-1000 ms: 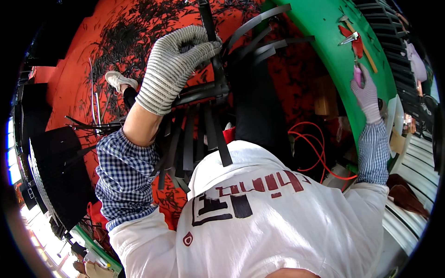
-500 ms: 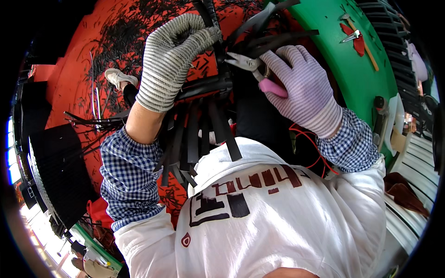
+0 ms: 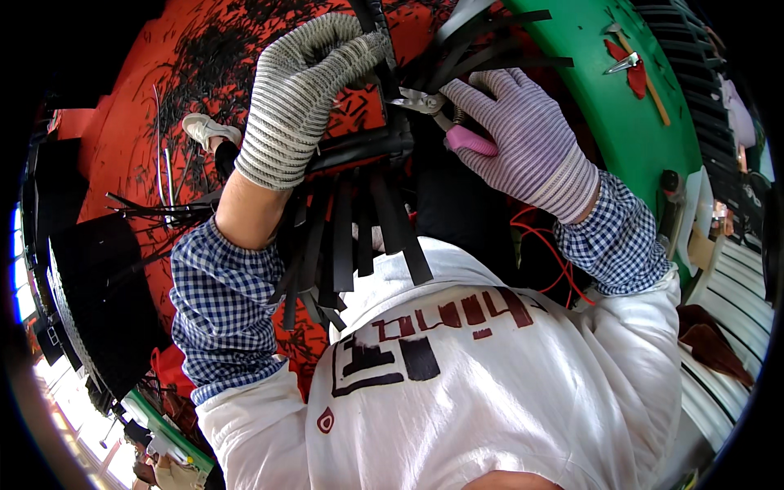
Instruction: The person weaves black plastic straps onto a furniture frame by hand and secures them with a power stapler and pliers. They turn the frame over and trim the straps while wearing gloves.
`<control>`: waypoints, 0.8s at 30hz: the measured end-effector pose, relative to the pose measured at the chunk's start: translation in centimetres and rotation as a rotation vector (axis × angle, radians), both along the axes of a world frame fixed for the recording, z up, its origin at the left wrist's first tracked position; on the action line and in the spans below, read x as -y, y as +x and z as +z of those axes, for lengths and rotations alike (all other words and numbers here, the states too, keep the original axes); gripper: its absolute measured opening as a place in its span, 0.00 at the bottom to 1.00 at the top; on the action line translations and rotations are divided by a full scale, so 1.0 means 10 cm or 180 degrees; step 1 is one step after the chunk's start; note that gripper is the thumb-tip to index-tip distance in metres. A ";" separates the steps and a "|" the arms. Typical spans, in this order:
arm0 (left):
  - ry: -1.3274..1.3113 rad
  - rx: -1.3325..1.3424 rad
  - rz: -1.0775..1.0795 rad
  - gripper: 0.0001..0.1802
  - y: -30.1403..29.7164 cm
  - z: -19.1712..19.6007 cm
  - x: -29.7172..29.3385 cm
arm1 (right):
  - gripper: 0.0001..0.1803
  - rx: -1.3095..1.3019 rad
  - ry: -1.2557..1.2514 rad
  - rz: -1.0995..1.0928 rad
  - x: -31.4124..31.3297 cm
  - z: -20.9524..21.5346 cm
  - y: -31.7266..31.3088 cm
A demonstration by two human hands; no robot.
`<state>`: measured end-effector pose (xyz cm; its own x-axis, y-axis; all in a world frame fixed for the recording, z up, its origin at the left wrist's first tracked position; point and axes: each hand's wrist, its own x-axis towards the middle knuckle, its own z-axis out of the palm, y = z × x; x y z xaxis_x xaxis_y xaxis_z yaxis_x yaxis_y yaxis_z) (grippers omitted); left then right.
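A black frame [image 3: 359,152], wrapped in flat black strips, is held up in front of my body. My left hand [image 3: 294,106], in a grey-and-white striped glove, pinches a black strip [image 3: 363,11] against the frame's upright; its fingertips hide the exact grip. My right hand [image 3: 527,135], in a lilac-striped glove, is closed around pliers [image 3: 421,101] with pink handles. Their jaws point left, right beside the upright; whether they bite on anything is too small to tell. Loose black strips [image 3: 343,237] hang below the frame, and more fan out above the right hand.
Black offcuts litter the red floor [image 3: 122,155]. On the green surface [image 3: 604,90] at the right lie a hammer [image 3: 649,90] and a metal tool [image 3: 622,64] on red cloth. Black woven panels [image 3: 106,302] stand at the left. A person's shoe [image 3: 210,129] shows at upper left.
My right hand and the pliers have moved slightly left, bringing the jaws closer to the frame's upright. The left hand has risen a little and keeps its pinch.
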<state>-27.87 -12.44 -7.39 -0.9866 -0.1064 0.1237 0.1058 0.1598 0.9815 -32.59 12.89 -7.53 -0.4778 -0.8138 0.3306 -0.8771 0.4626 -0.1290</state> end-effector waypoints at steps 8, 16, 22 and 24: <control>0.0093 -0.0071 0.0205 0.10 -0.05 -0.06 -0.02 | 0.26 0.0230 0.0243 0.0017 0.01 0.08 -0.04; 0.0665 -0.0135 0.0222 0.12 -0.13 -0.16 0.12 | 0.26 0.0181 0.0207 -0.0009 -0.01 0.03 -0.06; 0.4051 0.0452 0.1533 0.40 -0.15 -0.19 0.44 | 0.30 0.0487 -0.1806 -0.0060 -0.45 0.13 -0.29; 0.3553 0.0647 0.1489 0.39 -0.16 -0.18 0.40 | 0.33 0.0330 -0.1744 -0.0950 -0.83 -0.01 -0.58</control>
